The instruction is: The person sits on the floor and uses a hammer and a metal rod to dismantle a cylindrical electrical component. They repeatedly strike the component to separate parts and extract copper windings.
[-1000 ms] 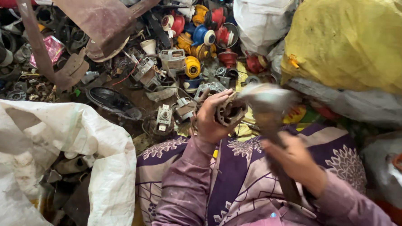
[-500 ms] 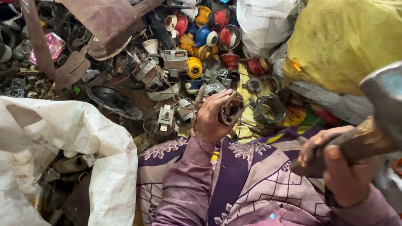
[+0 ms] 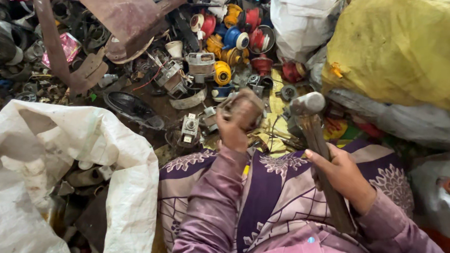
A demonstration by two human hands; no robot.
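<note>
My left hand [image 3: 231, 133] grips a rusty round metal part [image 3: 242, 106], held up in front of my purple patterned lap. My right hand [image 3: 341, 173] is closed around the wooden handle of a hammer [image 3: 316, 137]. The hammer's steel head [image 3: 308, 103] points forward and sits low, to the right of the metal part and apart from it. Both purple sleeves show at the bottom of the view.
An open white sack [image 3: 59, 164] with scrap pieces stands at my left. Ahead lies a heap of small motors and coloured plastic spools [image 3: 231, 40]. A rusty metal frame [image 3: 124, 19] sits at the top, a yellow sack [image 3: 403, 38] at right, a white bag [image 3: 301, 17] beside it.
The hammer, raised high at the right half a second ago, has swung down so its head is low beside the metal part. My left hand has kept the part in about the same place.
</note>
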